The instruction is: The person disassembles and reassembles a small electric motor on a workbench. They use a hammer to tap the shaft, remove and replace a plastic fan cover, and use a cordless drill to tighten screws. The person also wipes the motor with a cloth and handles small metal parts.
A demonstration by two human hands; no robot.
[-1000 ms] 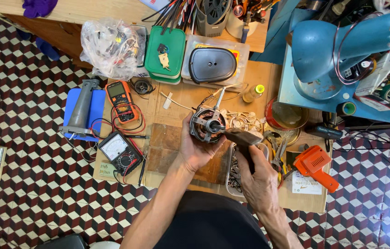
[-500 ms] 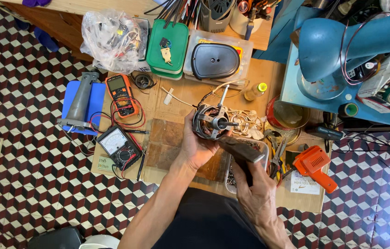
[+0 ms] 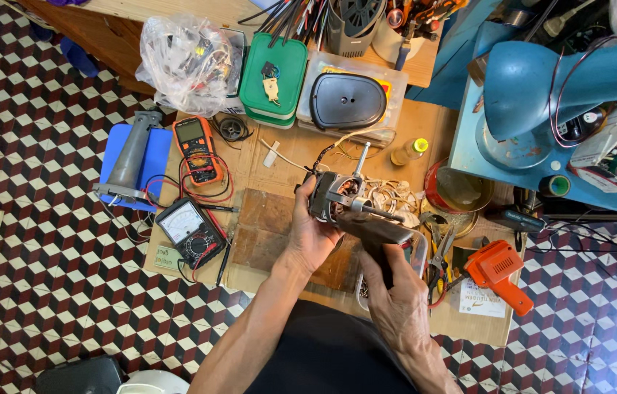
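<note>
The workbench point(image 3: 279, 168) is a plywood top crowded to every edge, seen from straight above over a checkered tile floor point(image 3: 45, 292).

Largest on it is the blue machine body point(image 3: 542, 87) filling the right far corner, wires looped over it. Along the far edge sit a clear plastic bag of parts point(image 3: 188, 62), a green lidded box point(image 3: 273, 79) and a clear box with a black oval part on top point(image 3: 345, 102) — pushed back, likely to keep the middle free for work. At the left edge a grey tool lies on a blue pad point(image 3: 133, 157), with an orange digital multimeter point(image 3: 195, 149) and a black analogue meter point(image 3: 190, 235) beside it, leads trailing, within reach of the left arm. Near the right near corner lies an orange soldering gun point(image 3: 499, 271).

In the middle, above a brown wooden block point(image 3: 268, 226), is the small electric motor point(image 3: 341, 201). The left hand point(image 3: 315, 237) is wrapped around its left side, thumb and fingers clamped on the housing, lifting it off the bench with the shaft pointing right — a grip that seems meant to steady it and turn the shaft end toward the other hand. The right hand point(image 3: 396, 299) is closed around the handle of a dark tool point(image 3: 381, 233) whose head lies against the motor just under the shaft; its exact kind cannot be told.

Smaller things: pliers point(image 3: 440, 255) by the right hand, a small yellow-capped bottle point(image 3: 409, 151) and 1 roll of tape point(image 3: 555, 185).
</note>
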